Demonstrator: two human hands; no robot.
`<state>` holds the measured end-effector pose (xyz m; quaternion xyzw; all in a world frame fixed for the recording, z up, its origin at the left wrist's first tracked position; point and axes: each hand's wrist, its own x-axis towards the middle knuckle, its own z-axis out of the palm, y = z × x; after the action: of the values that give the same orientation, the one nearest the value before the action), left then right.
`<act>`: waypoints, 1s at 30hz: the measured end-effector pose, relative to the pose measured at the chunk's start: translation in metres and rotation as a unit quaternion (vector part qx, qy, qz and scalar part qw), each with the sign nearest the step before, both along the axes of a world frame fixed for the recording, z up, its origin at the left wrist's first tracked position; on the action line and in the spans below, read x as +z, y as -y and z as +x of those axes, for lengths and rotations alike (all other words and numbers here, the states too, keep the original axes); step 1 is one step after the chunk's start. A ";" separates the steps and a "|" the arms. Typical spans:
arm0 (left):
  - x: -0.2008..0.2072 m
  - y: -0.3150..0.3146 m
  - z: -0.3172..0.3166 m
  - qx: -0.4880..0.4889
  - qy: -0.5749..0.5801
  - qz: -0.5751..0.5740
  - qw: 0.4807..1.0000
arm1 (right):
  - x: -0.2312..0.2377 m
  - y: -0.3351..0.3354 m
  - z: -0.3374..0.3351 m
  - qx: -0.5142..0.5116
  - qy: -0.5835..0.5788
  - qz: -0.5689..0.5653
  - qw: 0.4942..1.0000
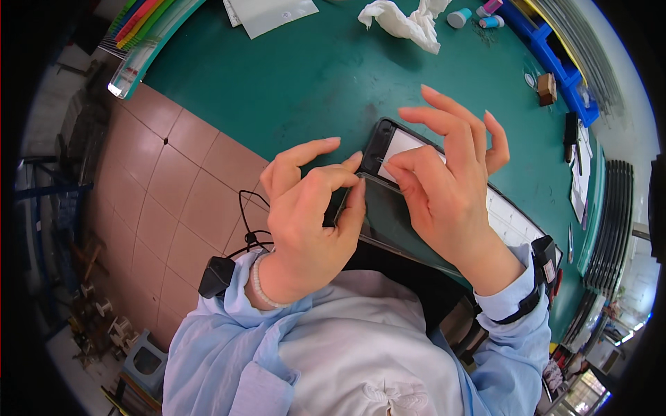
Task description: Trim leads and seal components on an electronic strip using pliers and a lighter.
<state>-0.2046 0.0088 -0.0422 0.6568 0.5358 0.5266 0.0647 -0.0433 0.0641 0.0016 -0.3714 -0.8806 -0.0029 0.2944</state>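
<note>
A long black-framed flat board with a white panel [508,216] lies slantwise on the green table near its front edge. My left hand [309,208] is at the board's near left corner, with thumb and index finger pinched together and the other fingers raised. Whatever sits between those fingertips is too small to name. Over the white panel, my right hand [447,184] also pinches thumb and index finger, its other fingers spread upward. Anything in that pinch is too tiny to make out. My right hand and wrist hide the board's middle.
Crumpled white tissue [409,24] lies at the far side of the green table [277,83], near small teal-capped bottles [459,18]. Blue bins [555,55] and a small brown box [547,89] are at the right. Coloured sheets [142,24] stand at the far left.
</note>
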 end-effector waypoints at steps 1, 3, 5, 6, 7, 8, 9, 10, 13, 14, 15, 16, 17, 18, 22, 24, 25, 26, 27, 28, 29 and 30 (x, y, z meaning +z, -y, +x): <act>0.000 0.000 0.000 -0.001 0.000 0.000 1.000 | 0.000 0.000 0.000 0.004 -0.001 -0.001 1.000; 0.000 0.001 0.000 -0.001 -0.008 0.000 1.000 | 0.003 0.000 0.000 0.001 0.011 -0.005 1.000; 0.000 0.001 0.000 -0.001 -0.009 0.000 1.000 | 0.003 0.001 0.000 -0.001 0.023 -0.010 1.000; 0.000 0.001 0.000 -0.001 -0.009 0.001 1.000 | 0.003 0.001 0.000 0.001 0.024 -0.012 1.000; 0.000 0.001 0.000 -0.001 -0.009 0.001 1.000 | 0.003 0.001 0.000 0.002 0.024 -0.015 1.000; 0.001 0.002 0.000 0.000 -0.009 -0.003 1.000 | 0.002 0.001 0.000 0.002 0.024 -0.015 1.000; 0.001 0.002 0.000 0.001 -0.010 -0.007 1.000 | 0.002 0.001 0.000 0.002 0.025 -0.017 1.000; 0.001 0.002 0.000 0.002 -0.011 -0.007 1.000 | 0.002 0.001 0.000 0.003 0.027 -0.019 0.999; 0.004 0.002 0.000 0.004 -0.015 -0.001 1.000 | 0.004 0.000 0.000 0.005 0.032 -0.027 0.999; 0.005 0.002 0.000 0.002 -0.024 -0.010 1.000 | 0.004 0.000 0.001 0.003 0.033 -0.027 0.999; 0.006 0.002 0.000 0.000 -0.033 -0.019 0.999 | 0.004 0.000 0.001 0.002 0.036 -0.025 0.999; 0.006 0.002 0.000 0.001 -0.034 -0.019 0.999 | 0.004 0.000 0.001 0.003 0.038 -0.023 0.999; 0.006 0.002 0.001 0.002 -0.035 -0.017 0.999 | 0.004 0.000 0.001 0.003 0.037 -0.023 0.999; 0.006 0.002 0.001 0.003 -0.035 -0.016 0.999 | 0.004 0.000 0.001 0.004 0.032 -0.015 0.999; 0.002 0.001 0.001 0.009 -0.017 0.005 1.000 | 0.002 0.000 0.000 0.005 0.015 0.003 1.000; 0.002 0.001 0.001 0.011 -0.015 0.001 1.000 | 0.002 0.000 -0.001 0.005 0.017 0.000 1.000; 0.002 0.001 0.001 0.011 -0.014 0.001 1.000 | 0.003 0.000 -0.001 0.003 0.020 -0.002 1.000; 0.002 0.001 0.001 0.009 -0.016 0.000 1.000 | 0.002 0.000 -0.001 0.003 0.020 -0.002 1.000; 0.002 0.001 0.001 0.008 -0.019 -0.001 1.000 | 0.000 -0.001 -0.001 0.007 0.014 0.003 1.000; 0.002 0.001 0.001 0.008 -0.018 -0.001 1.000 | -0.001 -0.001 -0.001 0.010 0.008 0.007 1.000; 0.001 0.001 0.001 0.008 -0.015 -0.001 1.000 | -0.002 -0.002 -0.002 0.011 0.009 0.007 1.000; 0.001 0.001 0.001 0.007 -0.013 0.000 1.000 | -0.002 -0.002 -0.002 0.011 0.011 0.007 1.000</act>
<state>-0.2035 0.0079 -0.0415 0.6594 0.5415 0.5187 0.0542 -0.0451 0.0661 -0.0003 -0.3599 -0.8877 -0.0097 0.2869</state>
